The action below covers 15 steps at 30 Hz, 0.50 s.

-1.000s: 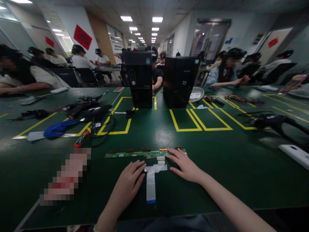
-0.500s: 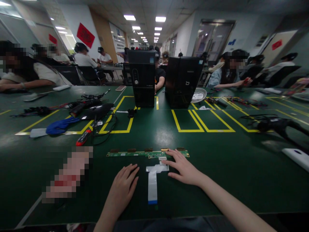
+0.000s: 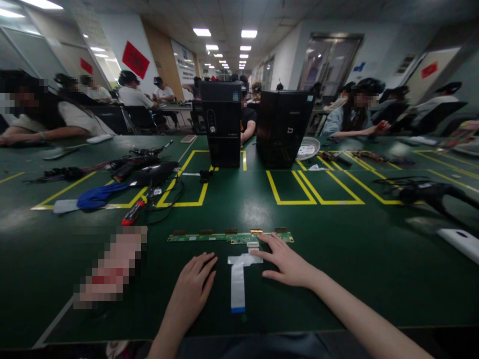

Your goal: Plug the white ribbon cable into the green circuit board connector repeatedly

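Observation:
A long, narrow green circuit board (image 3: 213, 239) lies across the green table, with several brown tabs along its far edge. From its connector a white flat ribbon cable (image 3: 238, 286) runs toward me, folded into a T shape and tipped in blue. My right hand (image 3: 290, 262) is open, its fingers spread over the right part of the board, and one finger reaches the cable near the connector. To the left of the cable my left hand (image 3: 194, 284) rests open on the table, apart from both cable and board.
Two black computer towers (image 3: 223, 124) stand beyond the board. On the left lie a red-black screwdriver (image 3: 133, 213), a blue glove (image 3: 98, 196) and black cables. A white basket (image 3: 309, 148), black cables (image 3: 422, 187) and a white device (image 3: 460, 243) are on the right. Several people sit around.
My left hand has drawn back left, away from the ribbon cable. A finger of my right hand has come down from the board toward the cable by the connector.

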Tool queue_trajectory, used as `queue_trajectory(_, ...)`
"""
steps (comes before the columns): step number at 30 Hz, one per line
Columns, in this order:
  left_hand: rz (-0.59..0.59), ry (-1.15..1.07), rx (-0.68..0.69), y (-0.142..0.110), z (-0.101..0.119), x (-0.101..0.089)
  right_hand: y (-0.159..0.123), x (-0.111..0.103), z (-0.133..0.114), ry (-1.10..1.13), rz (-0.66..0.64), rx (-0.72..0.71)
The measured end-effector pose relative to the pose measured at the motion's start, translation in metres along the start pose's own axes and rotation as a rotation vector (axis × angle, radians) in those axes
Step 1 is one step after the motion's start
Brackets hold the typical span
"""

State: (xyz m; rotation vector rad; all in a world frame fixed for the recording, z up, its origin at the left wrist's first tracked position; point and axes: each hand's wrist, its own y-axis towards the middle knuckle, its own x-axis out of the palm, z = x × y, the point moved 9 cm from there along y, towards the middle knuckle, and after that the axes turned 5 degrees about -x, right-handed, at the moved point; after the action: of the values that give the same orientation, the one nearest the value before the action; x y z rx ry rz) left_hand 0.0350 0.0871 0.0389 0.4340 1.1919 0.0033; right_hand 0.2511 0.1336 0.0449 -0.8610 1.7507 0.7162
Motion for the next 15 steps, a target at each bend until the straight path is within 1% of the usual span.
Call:
queue_trajectory(4,-0.007,-0.003,-0.003,0.000,0.000,0.000,-0.005,-0.002,-0.003,0.008,-0.007,0.013)
queue_trajectory(7,-0.004,-0.010,-0.004,-0.001,0.001,-0.001,-0.017,-0.004,-0.002,0.016,-0.016,0.069)
queue_trajectory(10,0.005,-0.008,-0.006,-0.001,0.002,-0.003,-0.041,-0.004,0.004,-0.003,-0.016,0.158)
queue_trajectory(12,0.005,-0.004,-0.009,-0.001,0.001,-0.003,-0.061,-0.001,0.014,-0.041,-0.005,0.236)
queue_trajectory(15,0.001,-0.001,-0.014,-0.001,0.000,-0.002,-0.098,0.002,0.033,-0.136,0.071,0.381)
